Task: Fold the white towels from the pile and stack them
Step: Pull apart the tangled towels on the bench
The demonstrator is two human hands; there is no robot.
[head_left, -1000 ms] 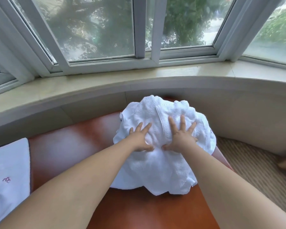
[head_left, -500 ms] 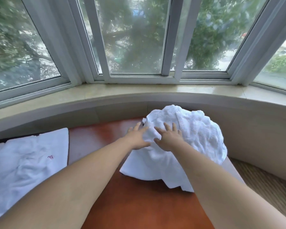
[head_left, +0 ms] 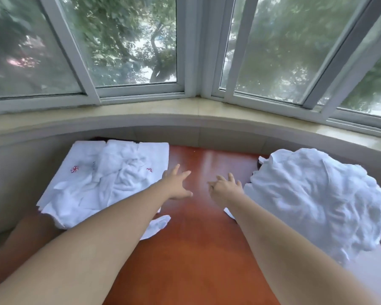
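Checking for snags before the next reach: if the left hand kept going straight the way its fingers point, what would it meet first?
Probably nothing soon: the left hand points over bare table toward the wall under the windowsill. Depth is uncertain.

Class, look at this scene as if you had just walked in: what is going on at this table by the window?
A person is sorting white towels on a reddish-brown table. Both arms reach forward over bare wood: the left hand is spread open beside the flat towels with red marks, and the right hand hangs loosely curled next to the heaped pile of towels. Neither hand holds anything, and no folded stack is visible.
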